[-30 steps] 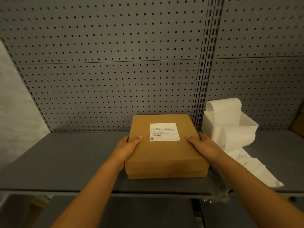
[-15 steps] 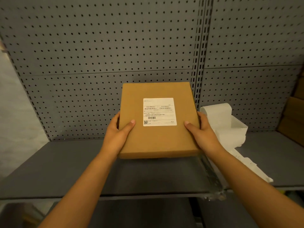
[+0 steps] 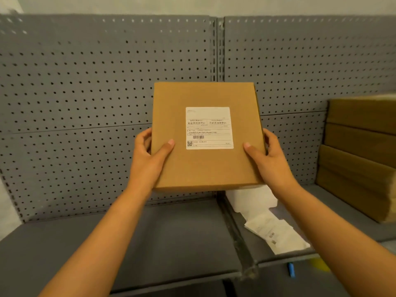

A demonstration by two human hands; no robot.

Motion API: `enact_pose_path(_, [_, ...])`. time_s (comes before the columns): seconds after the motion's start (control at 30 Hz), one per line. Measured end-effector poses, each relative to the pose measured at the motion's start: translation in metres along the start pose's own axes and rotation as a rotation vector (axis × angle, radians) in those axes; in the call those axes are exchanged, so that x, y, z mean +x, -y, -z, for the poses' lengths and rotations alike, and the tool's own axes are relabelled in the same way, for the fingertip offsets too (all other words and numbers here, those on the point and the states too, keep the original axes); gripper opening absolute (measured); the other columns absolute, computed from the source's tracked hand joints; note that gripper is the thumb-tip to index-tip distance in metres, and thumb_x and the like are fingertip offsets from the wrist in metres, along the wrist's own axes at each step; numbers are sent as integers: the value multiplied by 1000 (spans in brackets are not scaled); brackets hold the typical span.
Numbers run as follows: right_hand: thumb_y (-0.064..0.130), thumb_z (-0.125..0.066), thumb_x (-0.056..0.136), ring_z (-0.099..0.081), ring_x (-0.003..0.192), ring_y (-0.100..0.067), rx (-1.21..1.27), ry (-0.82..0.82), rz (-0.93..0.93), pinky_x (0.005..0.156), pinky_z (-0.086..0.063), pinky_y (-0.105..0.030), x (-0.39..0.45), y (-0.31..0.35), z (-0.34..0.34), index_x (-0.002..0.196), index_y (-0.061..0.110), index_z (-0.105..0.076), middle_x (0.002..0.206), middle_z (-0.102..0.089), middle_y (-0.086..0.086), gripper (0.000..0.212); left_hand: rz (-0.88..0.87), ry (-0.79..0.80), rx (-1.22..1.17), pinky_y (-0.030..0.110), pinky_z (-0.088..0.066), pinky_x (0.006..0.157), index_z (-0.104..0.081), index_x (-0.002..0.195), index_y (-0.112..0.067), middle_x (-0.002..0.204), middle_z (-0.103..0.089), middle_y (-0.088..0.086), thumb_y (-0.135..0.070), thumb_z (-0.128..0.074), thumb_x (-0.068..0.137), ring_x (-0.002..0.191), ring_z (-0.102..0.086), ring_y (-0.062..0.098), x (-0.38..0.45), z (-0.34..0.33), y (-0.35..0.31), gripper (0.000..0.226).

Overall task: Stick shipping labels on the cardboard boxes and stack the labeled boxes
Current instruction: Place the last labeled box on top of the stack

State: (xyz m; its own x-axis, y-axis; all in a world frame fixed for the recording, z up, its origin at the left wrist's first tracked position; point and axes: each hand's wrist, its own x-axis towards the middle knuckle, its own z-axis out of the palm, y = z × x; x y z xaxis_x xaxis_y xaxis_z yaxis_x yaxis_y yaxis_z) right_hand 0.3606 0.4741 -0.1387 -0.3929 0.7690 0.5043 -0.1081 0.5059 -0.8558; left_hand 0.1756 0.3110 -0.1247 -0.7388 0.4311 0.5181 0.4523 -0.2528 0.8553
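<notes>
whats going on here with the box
A person holds a flat cardboard box up in the air with both hands, left hand and right hand gripping opposite sides. A shipping label is already stuck on its top. A stack of cardboard boxes sits on the shelf to the right.

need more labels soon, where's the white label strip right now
In the head view the white label strip lies on the grey shelf, lower right, below the held cardboard box and left of the stacked boxes.
</notes>
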Motion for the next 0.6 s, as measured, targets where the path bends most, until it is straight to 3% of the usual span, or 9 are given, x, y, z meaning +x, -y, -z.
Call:
enact_pose_path(0.17, [33,-59,91,-50,92,10,21,18,53,73,-41,-11,23,-2,57,141,25,-30,115,-46,19,58,-47,6,-29,20,-47,85,-37,133,-26,128,-51,-10,-29,-67,85,111,-55,6,-8,-53,-23,57])
enact_pose_path(0.23, [33,-59,91,-50,94,10,26,41,68,75,-42,-11,34,0,85,142,27,-30,114,-46,21,59,-46,-3,-50,23,-48,87,-37,135,-25,131,-52,-8,-28,-67,86,114,-55,9,-13,-77,-32,57])
enact_pose_path(0.33, [33,-59,91,-50,107,-2,5,62,106,89,-43,-23,50,5,126,144,27,-29,122,-44,16,61,-63,-36,-62,30,-48,94,-39,136,-25,131,-52,-6,-27,-67,86,117,-54,11,-21,-113,-45,57])
enact_pose_path(0.43, [34,-60,91,-45,117,-7,-20,73,122,95,-41,-28,64,7,161,145,30,-27,131,-41,13,63,-81,-67,-50,28,-47,91,-42,131,-30,128,-52,-8,-29,-66,86,117,-53,10,-29,-145,-57,51])
enact_pose_path(0.5, [36,-61,90,-45,125,-13,-33,78,134,104,-42,-39,74,9,183,145,33,-28,141,-39,7,64,-90,-86,-50,31,-48,93,-42,132,-31,129,-52,-8,-31,-66,87,118,-52,12,-32,-164,-67,52])
enact_pose_path(0.6, [32,-59,90,-46,125,-15,-18,80,141,106,-41,-44,84,16,211,145,34,-27,142,-40,4,64,-108,-82,-47,35,-48,96,-40,138,-31,133,-51,-6,-33,-65,87,119,-53,13,-32,-189,-84,57])
